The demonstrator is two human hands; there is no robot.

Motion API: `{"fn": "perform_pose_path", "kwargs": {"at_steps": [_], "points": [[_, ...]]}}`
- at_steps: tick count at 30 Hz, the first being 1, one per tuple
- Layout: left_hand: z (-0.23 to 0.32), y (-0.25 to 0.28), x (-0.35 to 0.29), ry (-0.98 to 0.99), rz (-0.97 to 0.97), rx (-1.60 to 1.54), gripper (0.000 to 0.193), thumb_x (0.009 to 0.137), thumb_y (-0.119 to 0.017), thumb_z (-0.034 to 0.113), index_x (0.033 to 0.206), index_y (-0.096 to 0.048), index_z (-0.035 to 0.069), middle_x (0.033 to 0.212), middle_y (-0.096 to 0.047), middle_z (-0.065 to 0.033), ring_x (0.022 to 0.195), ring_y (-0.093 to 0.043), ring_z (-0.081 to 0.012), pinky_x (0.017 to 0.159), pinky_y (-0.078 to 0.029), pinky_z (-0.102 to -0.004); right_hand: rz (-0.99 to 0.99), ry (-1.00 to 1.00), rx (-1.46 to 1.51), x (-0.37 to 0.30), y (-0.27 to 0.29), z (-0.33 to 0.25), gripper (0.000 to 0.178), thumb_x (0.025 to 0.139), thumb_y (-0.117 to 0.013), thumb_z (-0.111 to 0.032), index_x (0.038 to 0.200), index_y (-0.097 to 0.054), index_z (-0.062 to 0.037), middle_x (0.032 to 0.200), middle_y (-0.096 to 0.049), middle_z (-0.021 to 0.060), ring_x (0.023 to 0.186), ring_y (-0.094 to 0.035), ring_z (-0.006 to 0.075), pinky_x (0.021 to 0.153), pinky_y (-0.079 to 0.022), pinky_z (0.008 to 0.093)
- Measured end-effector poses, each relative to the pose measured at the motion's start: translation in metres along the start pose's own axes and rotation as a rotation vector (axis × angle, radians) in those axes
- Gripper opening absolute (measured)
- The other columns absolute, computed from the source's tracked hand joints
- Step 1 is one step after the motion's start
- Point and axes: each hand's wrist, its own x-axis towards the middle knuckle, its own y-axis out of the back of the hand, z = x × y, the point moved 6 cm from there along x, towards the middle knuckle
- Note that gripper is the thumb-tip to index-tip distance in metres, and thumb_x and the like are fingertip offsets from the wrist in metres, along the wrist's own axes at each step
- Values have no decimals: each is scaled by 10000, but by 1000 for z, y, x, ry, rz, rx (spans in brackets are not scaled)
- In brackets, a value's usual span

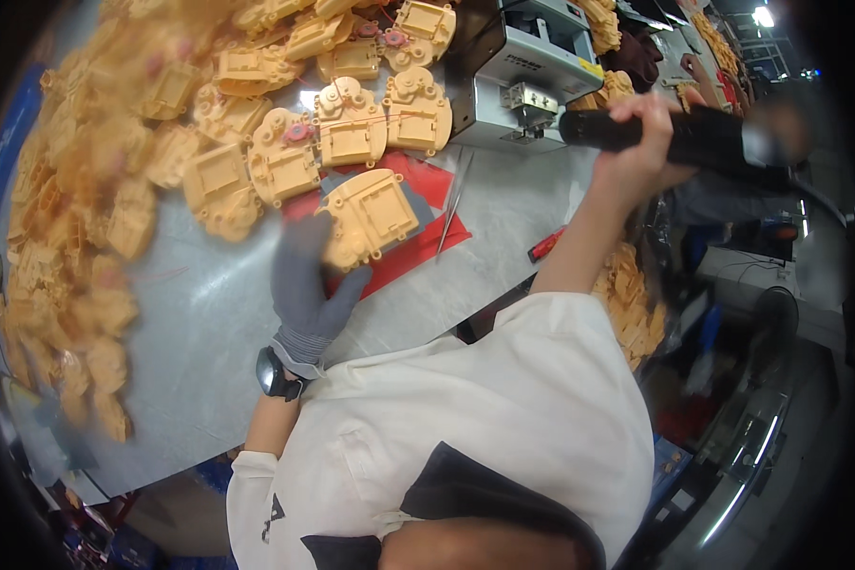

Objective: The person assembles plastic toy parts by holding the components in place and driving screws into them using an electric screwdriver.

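- Nearest the lens, my white shirt [484, 399] fills the lower middle and hides the table edge under it; a dark shape at the very bottom is cut off by the frame.
- My left hand [309, 285], in one grey glove with a black watch [274, 372] at the wrist, grips the near edge of one yellow housing [369, 217]. The fingers are curled onto it, though motion blur smears them.
- That housing lies flat on a red mat [426, 180], which sits on the grey table [218, 313]; the housing covers much of the mat.
- One pair of tweezers [454, 204] lies across the mat's right edge, and one small red tool [546, 245] is half hidden behind my right forearm.
- My right hand [641, 142], bare, is raised and closed around one black driver [674, 133]; its far end is blurred.
- Beyond the mat I count about six more housings clearly; the pile [85, 237] on the left is too blurred to count.
- One grey machine [527, 71] stands at the far table edge, its top cut off.
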Motion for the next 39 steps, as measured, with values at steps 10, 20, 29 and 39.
{"fn": "perform_pose_path", "kwargs": {"at_steps": [10,20,29,39], "points": [[-8,3,10,18,-22,-59,719,655,-762,149,1282,-438,11,1178,-541,-183,1063,-541,-320,919,-431,-372,-185,-174,-124,-20,-19,34,346,734,-584,62,1044,-430,59,603,-542,86,477,-523,149,535,-463,279],[-4,7,15,11,-15,-82,727,626,-789,189,1256,-468,19,1200,-522,-166,1096,-512,-328,932,-422,-396,-169,-329,351,-69,-52,-24,477,748,-498,-4,1203,-353,-2,641,-476,76,471,-471,167,533,-450,342],[2,24,3,-97,135,-6,464,635,-803,221,1062,-634,158,1204,-526,-111,1185,-432,-365,969,-392,-452,-428,-560,588,-128,-114,-30,495,792,-455,-55,1279,-368,-67,672,-404,47,529,-433,163,589,-408,345],[-2,24,-3,-128,180,3,269,697,-746,148,954,-670,157,1129,-570,-72,1149,-451,-335,941,-406,-429,-376,-572,542,-138,-116,-31,488,780,-472,-62,1260,-380,-56,666,-400,45,521,-428,159,574,-407,353]]}}
